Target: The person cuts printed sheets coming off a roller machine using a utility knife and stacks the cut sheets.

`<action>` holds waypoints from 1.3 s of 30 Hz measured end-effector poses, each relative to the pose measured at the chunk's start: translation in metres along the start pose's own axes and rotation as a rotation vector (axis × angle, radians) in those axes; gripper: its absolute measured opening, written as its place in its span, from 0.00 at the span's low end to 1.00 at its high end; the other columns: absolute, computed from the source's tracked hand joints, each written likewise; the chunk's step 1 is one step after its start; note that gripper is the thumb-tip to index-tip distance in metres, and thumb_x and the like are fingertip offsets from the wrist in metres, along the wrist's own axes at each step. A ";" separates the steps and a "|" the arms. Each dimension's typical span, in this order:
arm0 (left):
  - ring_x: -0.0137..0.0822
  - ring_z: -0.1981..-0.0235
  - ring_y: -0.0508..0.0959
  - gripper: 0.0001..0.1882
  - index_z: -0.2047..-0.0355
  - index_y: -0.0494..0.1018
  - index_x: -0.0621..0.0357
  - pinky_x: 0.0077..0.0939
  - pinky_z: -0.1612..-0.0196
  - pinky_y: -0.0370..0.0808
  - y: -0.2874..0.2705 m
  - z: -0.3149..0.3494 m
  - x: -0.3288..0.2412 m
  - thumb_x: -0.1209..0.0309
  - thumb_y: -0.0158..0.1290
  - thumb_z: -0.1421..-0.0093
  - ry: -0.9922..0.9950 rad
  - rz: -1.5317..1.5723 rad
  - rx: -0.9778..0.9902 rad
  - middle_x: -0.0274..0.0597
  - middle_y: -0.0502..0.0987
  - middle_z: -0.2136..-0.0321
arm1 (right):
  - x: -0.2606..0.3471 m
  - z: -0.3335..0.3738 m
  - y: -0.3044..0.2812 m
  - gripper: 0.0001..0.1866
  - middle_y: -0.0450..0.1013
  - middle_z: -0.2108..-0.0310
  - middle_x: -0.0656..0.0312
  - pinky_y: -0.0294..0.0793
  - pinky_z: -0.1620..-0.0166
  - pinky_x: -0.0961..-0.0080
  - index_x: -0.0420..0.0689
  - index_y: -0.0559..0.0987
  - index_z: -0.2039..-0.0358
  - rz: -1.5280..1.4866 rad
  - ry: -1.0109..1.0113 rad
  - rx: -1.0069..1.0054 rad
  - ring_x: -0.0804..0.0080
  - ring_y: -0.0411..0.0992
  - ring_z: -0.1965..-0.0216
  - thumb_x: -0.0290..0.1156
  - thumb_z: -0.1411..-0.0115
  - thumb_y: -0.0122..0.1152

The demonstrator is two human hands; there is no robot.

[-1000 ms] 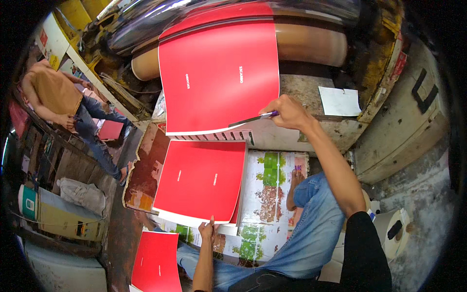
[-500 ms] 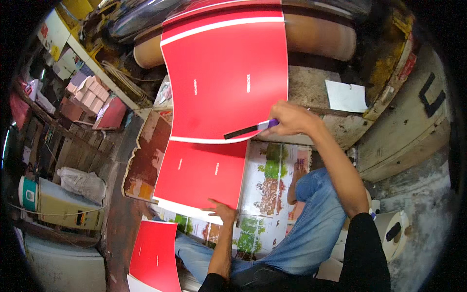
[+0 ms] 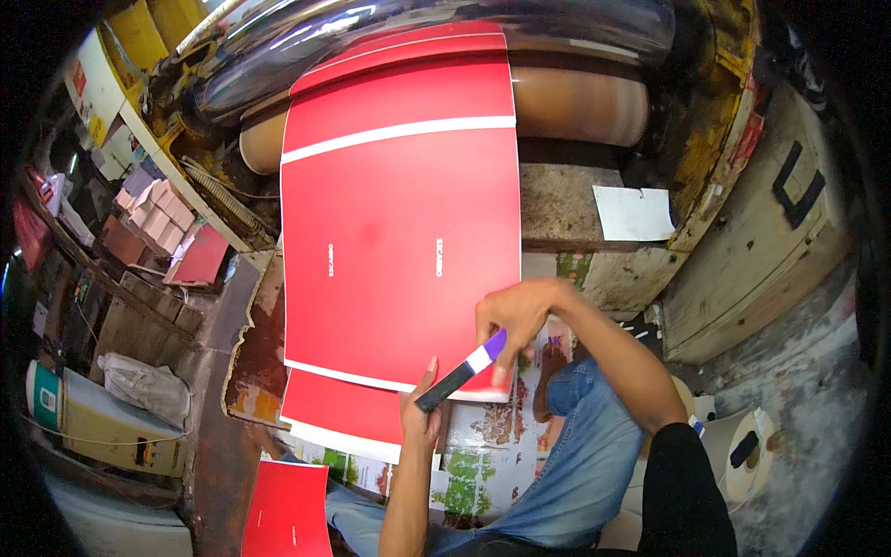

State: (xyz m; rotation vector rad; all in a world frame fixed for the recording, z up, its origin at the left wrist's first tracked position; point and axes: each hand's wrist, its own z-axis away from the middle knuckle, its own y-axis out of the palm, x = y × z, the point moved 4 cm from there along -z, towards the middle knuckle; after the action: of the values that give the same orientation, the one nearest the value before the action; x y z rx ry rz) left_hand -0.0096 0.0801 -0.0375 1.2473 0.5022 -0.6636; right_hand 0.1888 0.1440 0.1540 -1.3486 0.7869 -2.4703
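Observation:
A long red printed sheet (image 3: 390, 204) with white borders hangs from the rollers toward me. My right hand (image 3: 520, 320) is closed round a flat tool (image 3: 459, 376) with a purple end, a white band and a long black strip. Its fingers are by the sheet's near right corner. My left hand (image 3: 422, 413) is at the sheet's near edge, one digit over the white border and the other fingers mostly hidden. The tool's black tip overlaps this hand in view. Beneath lies another red sheet (image 3: 343, 408), partly covered.
Large rollers (image 3: 580, 107) span the machine at the far side. A separate red sheet (image 3: 288, 511) lies at lower left. A white card (image 3: 634, 213) rests on the ledge at right. Printed paper (image 3: 469, 478) lies between my legs, and a white roll (image 3: 742, 455) stands at right.
The upper red sheet has come farther down toward me, covering more of the lower one. My right hand has moved down with the tool, close to my left. The head view has shifted slightly.

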 end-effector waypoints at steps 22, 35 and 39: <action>0.40 0.46 0.72 0.28 0.40 0.57 0.59 0.37 0.42 0.72 -0.047 0.112 -0.004 0.82 0.51 0.39 -0.085 0.046 -0.177 0.49 0.69 0.47 | -0.128 0.061 -0.069 0.12 0.72 0.81 0.62 0.69 0.81 0.80 0.37 0.76 0.60 -0.498 0.168 -1.337 0.78 0.70 0.84 0.34 0.37 0.56; 0.36 0.46 0.70 0.31 0.39 0.55 0.60 0.36 0.43 0.71 -0.110 0.135 0.033 0.75 0.56 0.40 -0.122 -0.279 -0.349 0.43 0.68 0.46 | -0.092 0.052 -0.075 0.34 0.71 0.46 0.55 0.79 0.55 0.68 0.52 0.77 0.50 0.758 -0.012 -1.325 0.54 0.75 0.54 0.13 0.61 0.57; 0.36 0.53 0.75 0.31 0.40 0.56 0.60 0.33 0.54 0.79 -0.186 0.124 0.055 0.76 0.57 0.41 -0.064 -0.215 -0.347 0.45 0.70 0.49 | -0.075 0.045 -0.079 0.28 0.75 0.53 0.53 0.78 0.56 0.65 0.47 0.81 0.57 0.558 -0.062 -1.424 0.55 0.77 0.59 0.15 0.62 0.55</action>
State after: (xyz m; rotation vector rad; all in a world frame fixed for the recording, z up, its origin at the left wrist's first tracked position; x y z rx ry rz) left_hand -0.1013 -0.0825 -0.1715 0.8503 0.6728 -0.7585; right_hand 0.2730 0.2263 0.1640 -1.1206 2.6570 -1.2319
